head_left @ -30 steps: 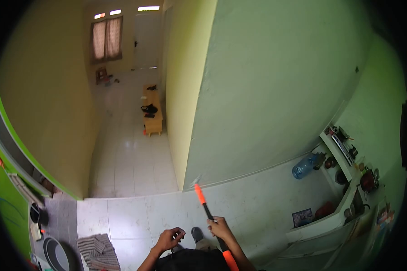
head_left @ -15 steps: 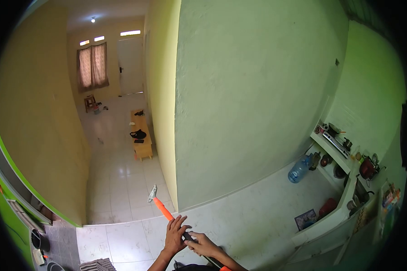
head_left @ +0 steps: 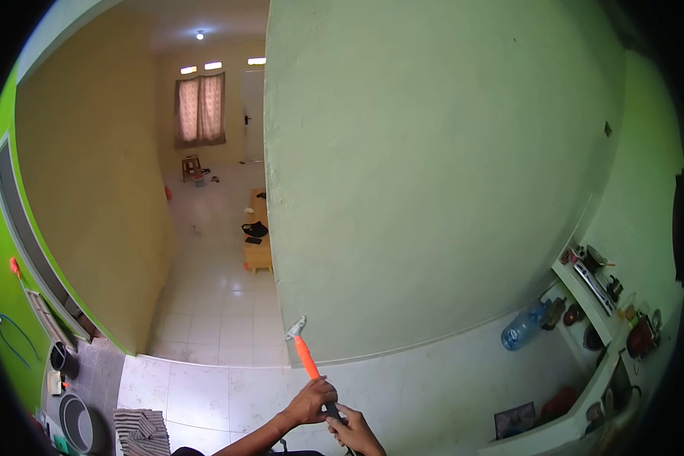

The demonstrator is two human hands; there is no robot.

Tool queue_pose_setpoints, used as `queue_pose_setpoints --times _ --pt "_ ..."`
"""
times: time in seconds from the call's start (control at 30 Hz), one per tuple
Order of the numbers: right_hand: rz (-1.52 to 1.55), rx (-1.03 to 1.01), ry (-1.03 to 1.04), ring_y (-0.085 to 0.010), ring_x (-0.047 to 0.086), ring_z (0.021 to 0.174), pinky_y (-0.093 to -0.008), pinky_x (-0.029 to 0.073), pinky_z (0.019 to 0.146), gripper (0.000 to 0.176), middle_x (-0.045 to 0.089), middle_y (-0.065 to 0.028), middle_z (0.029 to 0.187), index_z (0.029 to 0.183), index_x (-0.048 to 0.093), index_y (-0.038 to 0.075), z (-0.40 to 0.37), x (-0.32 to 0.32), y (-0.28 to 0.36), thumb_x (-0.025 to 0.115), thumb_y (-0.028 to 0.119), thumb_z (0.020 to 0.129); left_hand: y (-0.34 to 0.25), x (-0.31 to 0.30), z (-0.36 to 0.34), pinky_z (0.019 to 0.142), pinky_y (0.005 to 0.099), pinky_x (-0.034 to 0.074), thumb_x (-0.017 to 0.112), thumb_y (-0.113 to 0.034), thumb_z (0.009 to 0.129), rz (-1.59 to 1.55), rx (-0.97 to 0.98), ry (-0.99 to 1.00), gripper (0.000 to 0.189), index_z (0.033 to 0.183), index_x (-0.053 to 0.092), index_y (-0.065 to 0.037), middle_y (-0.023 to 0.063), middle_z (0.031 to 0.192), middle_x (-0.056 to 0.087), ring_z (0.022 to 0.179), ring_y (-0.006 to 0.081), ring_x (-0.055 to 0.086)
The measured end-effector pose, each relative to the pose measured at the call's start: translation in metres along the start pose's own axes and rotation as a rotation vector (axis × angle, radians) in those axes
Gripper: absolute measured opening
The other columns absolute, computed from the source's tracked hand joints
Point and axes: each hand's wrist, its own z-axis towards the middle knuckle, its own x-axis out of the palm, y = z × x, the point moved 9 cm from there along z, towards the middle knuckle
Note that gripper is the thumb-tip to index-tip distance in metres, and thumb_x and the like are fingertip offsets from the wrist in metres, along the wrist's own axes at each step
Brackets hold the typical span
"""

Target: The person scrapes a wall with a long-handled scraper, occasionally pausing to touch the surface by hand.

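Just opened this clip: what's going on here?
A person holds an orange and black pole in both hands, with the left hand gripping it nearer its pale head and the right hand behind. The head shows against the green wall, near its lower left corner; whether they touch is unclear. A striped mat and a basin are at lower left.

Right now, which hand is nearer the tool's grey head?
The left hand, at the lower end of the tool's orange section; the right hand is farther down.
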Motion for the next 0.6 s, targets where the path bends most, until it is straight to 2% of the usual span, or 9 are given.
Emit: queue_pose_setpoints --times 0.1,0.13,0.2,0.23,0.3,0.37,0.43,0.57,0.6 --pt "0.019 -0.062 -0.077 -0.0145 0.047 0.049 -0.032 0.041 0.049 0.052 0.059 -0.0052 0.064 0.151 0.054 0.012 -0.011 -0.059 -0.008 0.066 0.017 0.101 -0.024 0.021 0.053 0.12 0.0545 0.036 0.08 -0.013 0.071 0.018 0.085 0.034 0.028 0.094 0.065 -0.006 0.0089 0.101 0.064 0.111 0.0303 0.062" --pt "0.047 -0.12 -0.086 -0.0045 0.045 0.052 -0.0242 0.036 0.045 0.047 0.054 0.0054 0.069 0.147 0.057 0.008 -0.023 -0.073 0.01 0.063 0.012 0.101 -0.03 0.024 0.07 0.12 0.0544 0.036 0.08 -0.013 0.071 0.046 0.116 0.044 0.028 0.093 0.065 -0.006 0.0092 0.101 0.064 0.111 0.0303 0.061" --pt "0.043 -0.114 -0.085 -0.0056 0.045 0.052 -0.0252 0.036 0.045 0.048 0.056 0.0042 0.069 0.148 0.056 0.009 -0.033 -0.102 0.02 0.064 0.012 0.1 -0.039 0.027 0.104 0.121 0.0547 0.035 0.08 -0.018 0.076 0.105 0.179 0.071 0.025 0.091 0.064 -0.005 0.0104 0.103 0.064 0.112 0.0304 0.06" --pt "0.042 -0.114 -0.086 -0.0061 0.046 0.052 -0.0257 0.037 0.045 0.049 0.056 0.0036 0.069 0.148 0.056 0.01 -0.038 -0.115 0.026 0.064 0.012 0.1 -0.052 0.015 0.123 0.117 0.0515 0.04 0.079 -0.022 0.082 0.112 0.231 -0.006 0.023 0.083 0.064 -0.004 0.0102 0.098 0.063 0.106 0.0302 0.061" --pt "0.054 -0.116 -0.039 -0.0057 0.046 0.052 -0.0248 0.039 0.046 0.053 0.057 0.0034 0.07 0.151 0.053 0.007 -0.053 -0.132 0.056 0.065 0.011 0.099 -0.047 0.006 0.156 0.107 0.0477 0.046 0.078 -0.021 0.085 0.129 0.237 0.01 0.024 0.08 0.061 -0.005 0.0093 0.093 0.062 0.102 0.0304 0.063" --pt "0.082 -0.135 -0.013 -0.0055 0.047 0.052 -0.0244 0.04 0.046 0.056 0.057 0.0032 0.07 0.153 0.05 0.006 -0.06 -0.149 0.077 0.065 0.01 0.099 -0.057 -0.016 0.189 0.077 0.0422 0.051 0.073 -0.024 0.088 0.215 0.3 0.003 0.033 0.067 0.055 -0.007 0.007 0.074 0.058 0.075 0.0293 0.061" --pt "0.151 -0.228 0.039 -0.0058 0.048 0.052 -0.0236 0.041 0.046 0.063 0.058 0.002 0.071 0.157 0.043 0.005 -0.064 -0.16 0.102 0.065 0.01 0.099 -0.067 -0.03 0.219 0.066 0.0425 0.049 0.072 -0.024 0.088 0.284 0.355 0.055 0.035 0.063 0.053 -0.009 0.0063 0.068 0.056 0.065 0.0294 0.06" --pt "0.277 -0.311 0.109 -0.0063 0.05 0.051 -0.0226 0.042 0.046 0.075 0.061 -0.002 0.078 0.164 0.028 0.007 -0.081 -0.162 0.153 0.065 0.009 0.099 -0.083 -0.104 0.281 0.06 0.0435 0.047 0.073 -0.023 0.082 0.404 0.527 -0.035 0.034 0.061 0.049 -0.011 0.0058 0.066 0.054 0.063 0.0295 0.058" --pt "0.303 -0.348 0.137 -0.0062 0.049 0.052 -0.0214 0.041 0.046 0.079 0.065 -0.0061 0.086 0.165 0.022 0.007 -0.084 -0.164 0.161 0.064 0.008 0.099 -0.096 -0.133 0.299 0.06 0.0439 0.047 0.074 -0.021 0.079 0.479 0.575 -0.041 0.033 0.06 0.049 -0.011 0.0061 0.065 0.053 0.063 0.0298 0.058"
